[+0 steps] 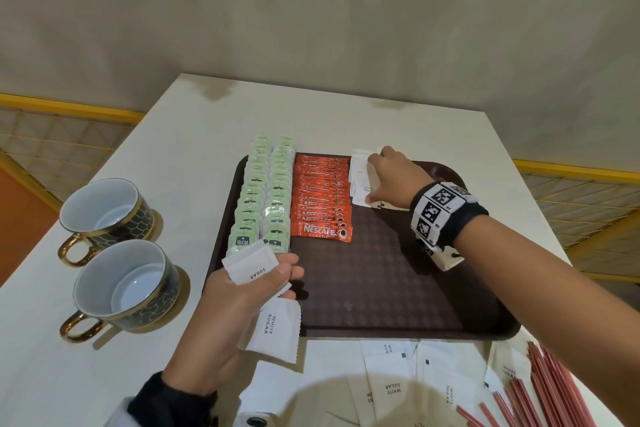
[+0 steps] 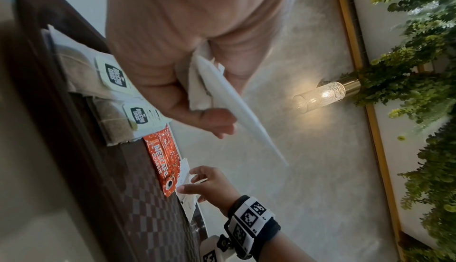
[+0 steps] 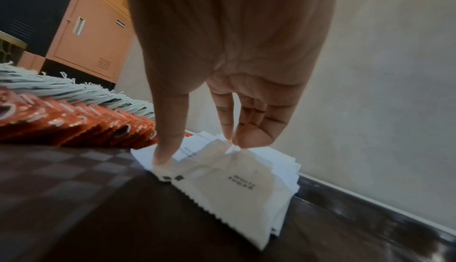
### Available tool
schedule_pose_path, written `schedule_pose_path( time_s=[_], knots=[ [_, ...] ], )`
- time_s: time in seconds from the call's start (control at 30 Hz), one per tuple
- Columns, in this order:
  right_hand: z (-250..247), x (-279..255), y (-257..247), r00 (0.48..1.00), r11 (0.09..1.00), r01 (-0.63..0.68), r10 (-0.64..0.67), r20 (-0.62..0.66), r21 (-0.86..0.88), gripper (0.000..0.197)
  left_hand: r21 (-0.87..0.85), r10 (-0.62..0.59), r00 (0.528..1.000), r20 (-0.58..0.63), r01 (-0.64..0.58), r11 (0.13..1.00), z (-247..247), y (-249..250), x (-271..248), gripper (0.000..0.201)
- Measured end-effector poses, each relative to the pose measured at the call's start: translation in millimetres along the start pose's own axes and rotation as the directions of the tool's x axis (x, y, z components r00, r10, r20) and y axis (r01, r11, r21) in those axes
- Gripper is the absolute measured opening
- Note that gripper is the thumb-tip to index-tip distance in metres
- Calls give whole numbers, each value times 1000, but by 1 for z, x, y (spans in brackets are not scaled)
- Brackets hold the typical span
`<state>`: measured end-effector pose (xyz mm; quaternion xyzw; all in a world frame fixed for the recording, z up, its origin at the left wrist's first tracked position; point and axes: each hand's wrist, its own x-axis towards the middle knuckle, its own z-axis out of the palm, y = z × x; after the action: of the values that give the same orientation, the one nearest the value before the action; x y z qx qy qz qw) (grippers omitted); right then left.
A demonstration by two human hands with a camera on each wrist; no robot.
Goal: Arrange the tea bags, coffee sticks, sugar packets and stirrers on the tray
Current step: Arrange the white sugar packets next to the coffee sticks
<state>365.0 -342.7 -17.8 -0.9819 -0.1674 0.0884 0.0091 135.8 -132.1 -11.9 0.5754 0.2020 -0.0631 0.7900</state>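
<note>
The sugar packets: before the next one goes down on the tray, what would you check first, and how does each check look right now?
1. Left hand holds spare sugar packets: ok.
2. Right hand fingers on the sugar row: ok.
3. Bare tray floor nearer the person for more rows: ok.
4. Coffee sticks and tea bags lined up: ok.
5. Stirrers on the tray: not ok, on the table.
6. Sugar row straight: cannot tell.
</note>
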Motion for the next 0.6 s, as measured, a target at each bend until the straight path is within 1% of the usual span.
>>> schedule_pose_path(
  time_s=[0.1,0.2,0.27,0.33,0.37,0.4,0.47,0.5,0.53,0.57,0.6],
  knots=[
    [4,1,-3,1000,999,12,-12,3,31,65,-62,-9,1000,-6,8,998,3,0,2,20],
    [2,-4,-2,1000,996,12,-11,-8,92,76,-103,0,1000,1,0,995,10,1,7,23],
    [-6,-14,-3,998,982,19,-8,-59,190,77,-145,-3,1000,12,5,989,18,4,12,23],
    [-19,-34,-10,993,933,26,17,-116,360,71,-183,-1,1000,31,7,983,27,11,16,23],
    [-25,-47,-16,991,884,27,36,-126,466,64,-198,2,999,41,6,980,32,15,17,21],
    [-31,-62,-25,992,811,32,46,-117,584,54,-208,12,999,50,-1,978,37,19,18,18],
    [-40,-96,-44,999,598,29,6,-40,801,37,-229,42,997,67,-26,973,46,27,19,15],
    [-42,-113,-54,999,502,12,-34,5,865,35,-237,57,995,79,-37,971,49,31,18,16],
    [-43,-130,-64,996,443,-2,-77,40,897,35,-241,68,993,91,-44,970,52,34,17,18],
    [-42,-144,-73,991,421,-6,-117,61,907,35,-247,73,992,102,-46,968,54,35,16,19],
    [-39,-156,-80,987,419,-3,-146,71,908,35,-254,74,991,108,-45,966,56,36,14,19]
  ],
)
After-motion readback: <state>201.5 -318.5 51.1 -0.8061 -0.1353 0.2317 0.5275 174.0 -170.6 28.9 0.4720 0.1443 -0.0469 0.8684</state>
